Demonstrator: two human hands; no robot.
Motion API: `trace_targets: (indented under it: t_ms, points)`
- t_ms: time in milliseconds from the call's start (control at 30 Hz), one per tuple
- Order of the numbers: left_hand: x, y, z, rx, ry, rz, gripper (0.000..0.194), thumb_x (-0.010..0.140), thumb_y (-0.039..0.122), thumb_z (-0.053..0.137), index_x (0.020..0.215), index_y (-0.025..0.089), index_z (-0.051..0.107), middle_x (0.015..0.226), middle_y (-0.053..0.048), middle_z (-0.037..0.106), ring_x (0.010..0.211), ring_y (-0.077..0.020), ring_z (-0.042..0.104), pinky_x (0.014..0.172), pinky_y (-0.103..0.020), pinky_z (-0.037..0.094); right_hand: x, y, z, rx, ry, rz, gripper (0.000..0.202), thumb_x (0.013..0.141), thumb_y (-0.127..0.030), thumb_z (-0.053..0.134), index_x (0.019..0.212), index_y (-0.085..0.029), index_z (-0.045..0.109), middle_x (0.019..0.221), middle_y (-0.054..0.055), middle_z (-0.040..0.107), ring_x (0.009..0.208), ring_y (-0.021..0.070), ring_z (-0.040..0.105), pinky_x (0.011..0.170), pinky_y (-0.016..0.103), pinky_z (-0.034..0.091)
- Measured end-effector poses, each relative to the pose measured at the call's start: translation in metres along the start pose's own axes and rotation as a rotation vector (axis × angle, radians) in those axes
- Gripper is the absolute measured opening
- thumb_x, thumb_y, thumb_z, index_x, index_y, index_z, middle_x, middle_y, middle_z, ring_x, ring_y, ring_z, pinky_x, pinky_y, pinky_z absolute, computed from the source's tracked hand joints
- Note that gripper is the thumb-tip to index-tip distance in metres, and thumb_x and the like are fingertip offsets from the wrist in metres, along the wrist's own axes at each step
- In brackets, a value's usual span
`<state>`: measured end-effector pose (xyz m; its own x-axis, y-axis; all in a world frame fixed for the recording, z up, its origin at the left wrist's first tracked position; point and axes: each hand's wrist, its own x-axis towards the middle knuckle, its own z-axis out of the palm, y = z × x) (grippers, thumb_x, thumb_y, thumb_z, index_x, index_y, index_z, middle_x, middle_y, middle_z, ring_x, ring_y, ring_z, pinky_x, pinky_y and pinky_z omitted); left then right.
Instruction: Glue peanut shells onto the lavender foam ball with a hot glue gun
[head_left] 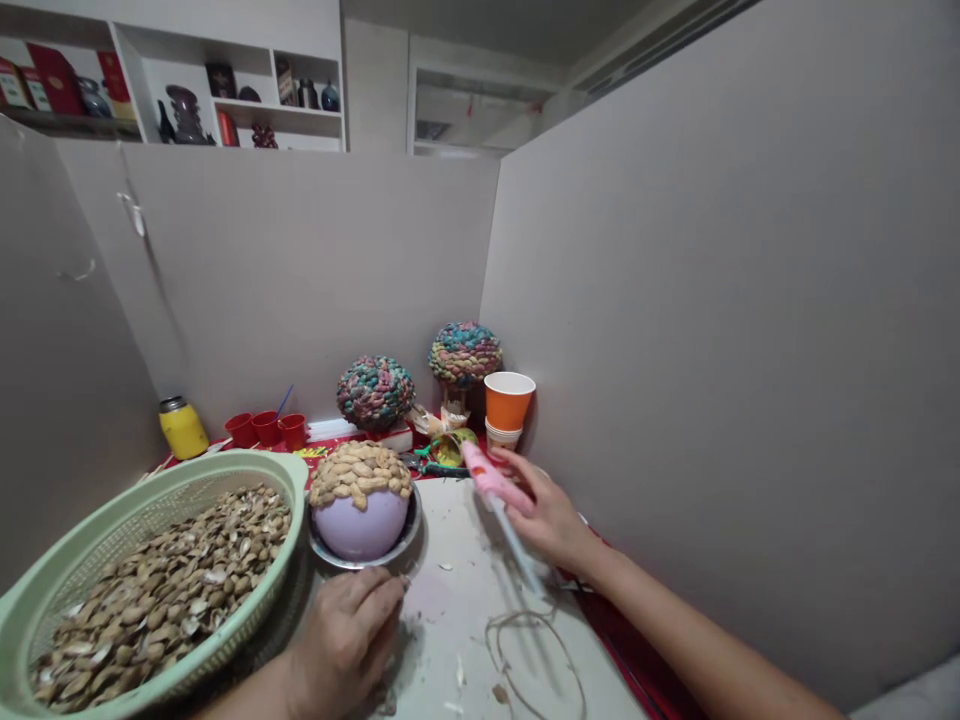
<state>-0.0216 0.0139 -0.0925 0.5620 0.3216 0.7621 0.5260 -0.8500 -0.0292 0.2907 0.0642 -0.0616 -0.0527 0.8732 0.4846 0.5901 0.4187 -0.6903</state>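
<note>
My right hand [551,515] is wrapped around a pink glue gun [501,482], with a pale glue stick [517,550] slanting out of its back end. Left of it, a lilac ball [361,525] rests in a metal bowl [330,560], its top covered in rows of peanut shells [360,472]. Close in front of the bowl, my left hand [349,635] lies low over the white board [442,620] with its fingers curled; anything inside them is hidden.
A green basket [289,480] of shells stands at left. Behind are a yellow bottle [182,428], red cups [266,428], two multicoloured balls [375,392], pliers [442,466] and orange paper cups [510,405]. A looped cord [536,620] lies at the front. Grey panels enclose the space.
</note>
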Motion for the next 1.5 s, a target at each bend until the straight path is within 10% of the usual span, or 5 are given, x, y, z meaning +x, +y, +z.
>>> trace_targets:
  t_ms: [167, 333, 1067, 1500]
  points:
    - [0.003, -0.011, 0.001, 0.168, 0.010, -0.053, 0.022, 0.088, 0.012, 0.054, 0.110, 0.013, 0.057, 0.075, -0.008, 0.070, 0.061, -0.0206, 0.065, 0.056, -0.031, 0.051, -0.008, -0.021, -0.005, 0.349, 0.150, 0.143, 0.038, 0.092, -0.047, 0.043, 0.111, -0.019, 0.060, 0.071, 0.002, 0.059, 0.060, 0.0169, 0.052, 0.057, 0.029, 0.045]
    - [0.003, -0.013, 0.004, 0.318, -0.033, -0.052, 0.013, 0.091, 0.018, 0.054, 0.102, 0.015, 0.060, 0.071, -0.005, 0.068, 0.057, -0.0197, 0.061, 0.054, -0.031, 0.046, -0.021, -0.024, 0.024, 0.554, 0.047, 0.303, 0.042, 0.084, -0.059, 0.056, 0.091, -0.018, 0.063, 0.070, 0.001, 0.060, 0.042, 0.0086, 0.038, 0.036, 0.020, 0.025]
    - [0.004, -0.006, -0.003, 0.350, -0.072, 0.081, 0.028, 0.096, 0.007, 0.033, 0.097, 0.011, 0.060, 0.068, -0.003, 0.065, 0.054, -0.0146, 0.058, 0.055, -0.030, 0.039, -0.033, -0.015, 0.031, 0.604, -0.004, 0.406, 0.049, 0.073, -0.066, 0.066, 0.088, -0.019, 0.064, 0.067, 0.000, 0.058, 0.047, 0.0100, 0.041, 0.042, 0.020, 0.026]
    - [0.011, 0.029, -0.005, 0.177, 0.071, 0.202, 0.012, 0.088, 0.009, 0.052, 0.085, 0.017, 0.060, 0.045, 0.006, 0.051, 0.038, -0.0107, 0.045, 0.040, -0.028, 0.030, -0.039, -0.009, 0.033, 0.569, -0.021, 0.413, 0.048, 0.077, -0.066, 0.064, 0.092, -0.020, 0.064, 0.071, 0.002, 0.058, 0.051, 0.0123, 0.043, 0.043, 0.022, 0.028]
